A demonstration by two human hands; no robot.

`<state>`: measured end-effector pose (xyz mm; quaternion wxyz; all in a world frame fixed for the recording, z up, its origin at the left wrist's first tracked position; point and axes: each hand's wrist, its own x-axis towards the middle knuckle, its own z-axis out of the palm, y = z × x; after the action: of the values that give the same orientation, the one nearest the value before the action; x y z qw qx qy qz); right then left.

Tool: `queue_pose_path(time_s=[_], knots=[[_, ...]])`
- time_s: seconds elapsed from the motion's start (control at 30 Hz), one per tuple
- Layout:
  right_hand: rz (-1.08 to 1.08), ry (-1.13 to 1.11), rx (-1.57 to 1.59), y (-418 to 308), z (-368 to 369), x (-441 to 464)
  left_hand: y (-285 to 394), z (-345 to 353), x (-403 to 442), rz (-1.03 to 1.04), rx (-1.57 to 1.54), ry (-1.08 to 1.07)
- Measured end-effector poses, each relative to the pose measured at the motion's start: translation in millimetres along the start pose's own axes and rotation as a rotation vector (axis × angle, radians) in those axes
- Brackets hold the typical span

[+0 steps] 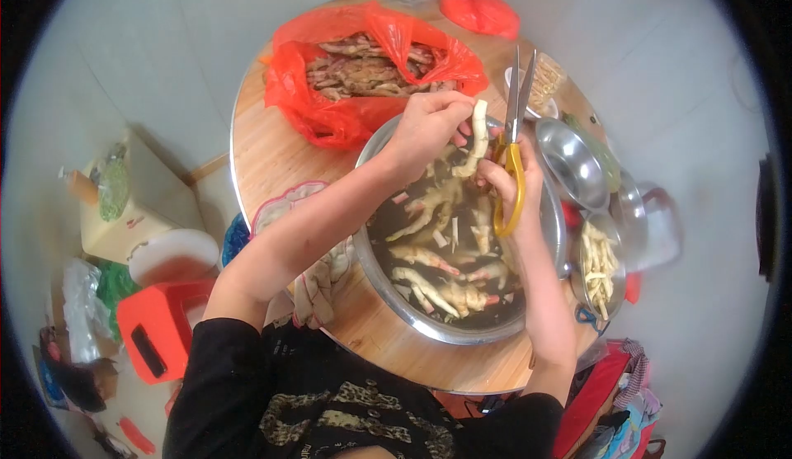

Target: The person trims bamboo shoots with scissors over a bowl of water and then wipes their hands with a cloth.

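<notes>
My left hand (431, 133) pinches a pale, ringed, ginger-like root piece (478, 133) upright above the basin. In my right hand (521, 185) are yellow-handled scissors (513, 100), their blades parted and pointing up. The right fingertips are close to the root's lower end; whether they touch it I cannot tell. Below both hands is a wide metal basin (412, 320) of cloudy water. Several pale roots (425, 258) with pinkish tips lie in it, along with small trimmed bits. Behind the left hand stands a red plastic bag (330, 129) of unpeeled brown roots (363, 71).
On the round wooden table (260, 150), a bowl of pale cut pieces (601, 265), a metal bowl (569, 162) and a dish of thin pale strips (544, 84) sit right. A small red bag (480, 9) is at the back. Fabric gloves (318, 290) lie left; a red stool (157, 327) stands beyond.
</notes>
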<state>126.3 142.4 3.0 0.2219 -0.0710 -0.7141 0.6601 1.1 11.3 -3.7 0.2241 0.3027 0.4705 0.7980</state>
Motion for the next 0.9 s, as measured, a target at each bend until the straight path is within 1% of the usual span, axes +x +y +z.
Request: queue_pose_path(time_s=[0.07, 0.1, 0.13, 0.17, 0.27, 0.47, 0.57, 0.63, 0.67, 0.73, 0.9], knots=[[0.007, 0.009, -0.005, -1, -1, 3, 1, -2, 2, 0.019, -0.006, 0.001], [0.043, 0.003, 0.061, -4, 0, 2, 3, -3, 1, 0.018, -0.008, 0.000], [0.078, -0.003, 0.127, -5, 1, 2, 6, -3, 0, 0.018, 0.015, -0.051], [0.077, -0.001, 0.126, -5, 1, 3, 8, -4, -1, 0.017, 0.037, -0.102], [0.067, -0.042, 0.186, 0, -1, 5, 3, -2, -1, 0.055, 0.059, -0.126], [0.107, -0.089, 0.246, 4, -3, -2, 0, -4, -5, 0.021, 0.070, -0.104], [0.153, -0.056, 0.301, -3, 0, -5, -4, -1, -4, 0.023, 0.097, -0.078], [0.062, -0.030, 0.146, -3, 0, -5, 0, 3, -7, 0.043, 0.117, -0.073], [0.061, -0.029, 0.146, 0, 0, -4, 2, 4, -7, 0.062, 0.136, -0.069], [-0.039, 0.060, -0.091, 5, -1, -3, 4, 3, -7, 0.067, 0.139, -0.079], [-0.039, 0.062, -0.170, -4, 0, -7, 1, 1, -4, 0.065, 0.156, -0.053]])
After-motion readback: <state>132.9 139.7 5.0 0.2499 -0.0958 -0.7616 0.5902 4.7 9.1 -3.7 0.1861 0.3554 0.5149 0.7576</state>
